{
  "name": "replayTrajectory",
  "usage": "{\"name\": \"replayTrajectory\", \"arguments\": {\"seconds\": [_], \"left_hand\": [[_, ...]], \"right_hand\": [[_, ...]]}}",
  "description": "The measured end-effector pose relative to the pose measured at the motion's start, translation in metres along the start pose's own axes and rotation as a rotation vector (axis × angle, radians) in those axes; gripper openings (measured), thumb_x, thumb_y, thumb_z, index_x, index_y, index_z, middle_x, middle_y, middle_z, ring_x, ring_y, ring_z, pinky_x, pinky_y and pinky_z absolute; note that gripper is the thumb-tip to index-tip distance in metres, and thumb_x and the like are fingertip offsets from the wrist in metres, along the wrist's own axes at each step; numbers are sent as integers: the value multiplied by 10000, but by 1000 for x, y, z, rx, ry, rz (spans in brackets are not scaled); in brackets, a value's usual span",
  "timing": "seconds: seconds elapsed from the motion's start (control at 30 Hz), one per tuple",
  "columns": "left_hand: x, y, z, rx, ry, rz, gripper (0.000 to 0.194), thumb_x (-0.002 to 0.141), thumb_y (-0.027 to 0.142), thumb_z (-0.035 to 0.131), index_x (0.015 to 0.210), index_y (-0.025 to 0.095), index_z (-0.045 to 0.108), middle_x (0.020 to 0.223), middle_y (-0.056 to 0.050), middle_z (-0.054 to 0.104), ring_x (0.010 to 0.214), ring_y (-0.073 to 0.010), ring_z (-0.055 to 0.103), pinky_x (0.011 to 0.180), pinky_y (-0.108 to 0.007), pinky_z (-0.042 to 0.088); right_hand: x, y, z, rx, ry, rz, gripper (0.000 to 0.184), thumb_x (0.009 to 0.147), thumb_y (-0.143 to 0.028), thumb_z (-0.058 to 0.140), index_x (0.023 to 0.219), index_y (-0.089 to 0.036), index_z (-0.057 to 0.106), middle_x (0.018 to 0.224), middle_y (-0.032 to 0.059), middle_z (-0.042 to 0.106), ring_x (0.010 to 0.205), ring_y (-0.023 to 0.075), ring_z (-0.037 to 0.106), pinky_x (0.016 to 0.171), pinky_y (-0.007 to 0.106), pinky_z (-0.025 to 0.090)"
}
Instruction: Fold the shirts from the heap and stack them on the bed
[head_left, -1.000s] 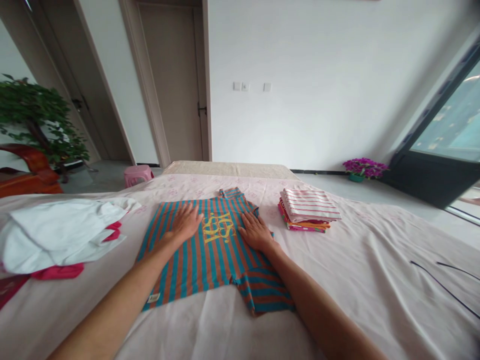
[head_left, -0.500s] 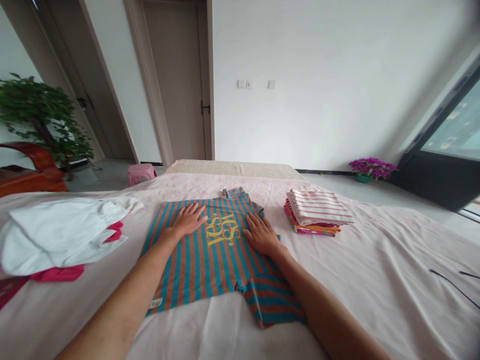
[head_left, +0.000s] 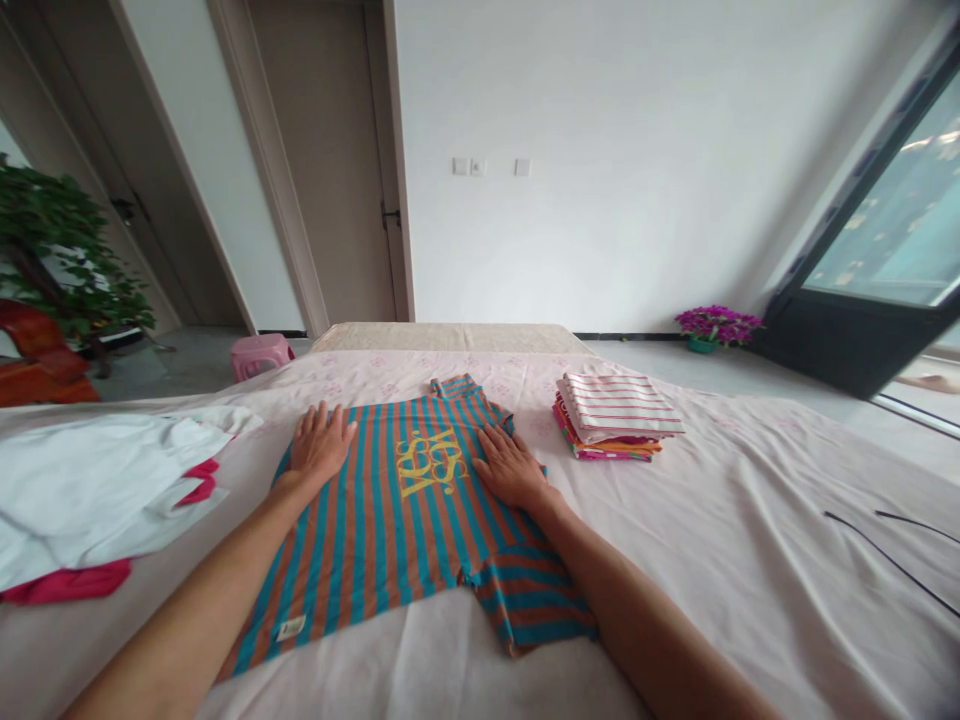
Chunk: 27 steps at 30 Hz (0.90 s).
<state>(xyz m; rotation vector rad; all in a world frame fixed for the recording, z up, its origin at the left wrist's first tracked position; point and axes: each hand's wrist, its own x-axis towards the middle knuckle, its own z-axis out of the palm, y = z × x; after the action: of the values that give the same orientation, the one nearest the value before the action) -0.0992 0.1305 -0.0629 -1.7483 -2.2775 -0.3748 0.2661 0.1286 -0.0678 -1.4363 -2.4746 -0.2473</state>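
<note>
A T-shirt [head_left: 375, 520] with blue and brown stripes and yellow lettering lies spread on the pale pink sheet [head_left: 697, 580], its neck end toward the right. My left hand [head_left: 322, 443] rests flat near the shirt's far left corner, fingers stretched out. Flat on the cloth close to the neckline lies my right hand [head_left: 510, 468], right of the lettering. One sleeve points toward me beside my right forearm; the other sticks out at the far side. Neither hand grips the fabric.
A folded stack of clothes [head_left: 622, 408], striped white on top, sits right of the shirt. White garments [head_left: 90, 490] with red pieces lie heaped at the left. Black cords [head_left: 892, 560] run over the sheet at right. Beyond stand a pink stool [head_left: 261, 355] and purple flowers [head_left: 716, 328].
My left hand has slid left across the shirt, from beside the lettering to the far left corner. My right hand stays by the neckline. The view has turned slightly right.
</note>
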Motion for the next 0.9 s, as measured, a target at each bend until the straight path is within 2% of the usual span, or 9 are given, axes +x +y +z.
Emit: {"name": "replayTrajectory", "arguments": {"seconds": [0.07, 0.13, 0.23, 0.33, 0.5, 0.63, 0.77, 0.9], "left_hand": [[-17, 18, -3, -34, -42, 182, 636, 987, 495, 252, 1521, 159, 336, 1605, -135, 291, 1490, -293, 213, 1195, -460, 161], [-36, 30, -6, -81, -140, 378, 665, 972, 561, 262, 1532, 210, 328, 1608, -98, 299, 1491, -270, 232, 1195, -441, 180], [-60, 32, -12, -98, -226, 501, 667, 955, 619, 277, 1530, 287, 336, 1620, -57, 274, 1495, -264, 228, 1195, -447, 174], [-71, 18, -16, -48, -210, 446, 656, 959, 616, 276, 1530, 300, 333, 1623, -60, 262, 1498, -278, 214, 1190, -475, 163], [-73, -15, -12, 57, -151, 244, 650, 954, 598, 319, 1528, 295, 342, 1604, -85, 311, 1483, -300, 251, 1175, -494, 178], [-76, -36, -11, 112, -162, 102, 653, 965, 574, 286, 1537, 263, 321, 1607, -116, 295, 1469, -307, 280, 1145, -510, 237], [-84, -39, -18, 140, -154, 72, 634, 980, 533, 251, 1526, 227, 351, 1595, -131, 318, 1452, -312, 312, 1148, -516, 234], [-100, -26, -30, 148, -83, 123, 618, 976, 515, 295, 1482, 189, 437, 1561, -147, 380, 1462, -329, 288, 1177, -505, 180]], "right_hand": [[0, 0, 1, -5, 7, -1, 602, 1012, -483, 300, 1512, -164, 398, 1557, 89, 368, 1444, 272, 331, 1188, 442, 257], [0, 1, 1, -5, 3, 2, 600, 1012, -481, 299, 1513, -166, 397, 1558, 86, 366, 1444, 271, 331, 1184, 438, 262], [0, 2, 1, 10, -13, 3, 599, 1014, -481, 295, 1513, -165, 395, 1553, 83, 379, 1442, 267, 334, 1179, 439, 268], [0, 3, 1, 17, -15, -4, 599, 1014, -478, 303, 1517, -164, 384, 1554, 83, 377, 1442, 261, 335, 1185, 442, 258], [0, 4, 3, 6, -10, -10, 589, 1013, -467, 318, 1516, -169, 385, 1552, 88, 382, 1439, 266, 341, 1175, 458, 275], [0, 5, 4, 7, -6, -13, 587, 1012, -471, 316, 1512, -175, 395, 1545, 88, 395, 1434, 270, 350, 1172, 461, 282], [0, 5, 5, 18, -13, -10, 595, 1012, -467, 302, 1513, -158, 392, 1551, 90, 382, 1434, 275, 349, 1181, 470, 270], [2, 4, 7, 18, -25, -5, 602, 1008, -462, 306, 1510, -143, 397, 1553, 101, 372, 1438, 289, 341, 1186, 484, 263]]}}
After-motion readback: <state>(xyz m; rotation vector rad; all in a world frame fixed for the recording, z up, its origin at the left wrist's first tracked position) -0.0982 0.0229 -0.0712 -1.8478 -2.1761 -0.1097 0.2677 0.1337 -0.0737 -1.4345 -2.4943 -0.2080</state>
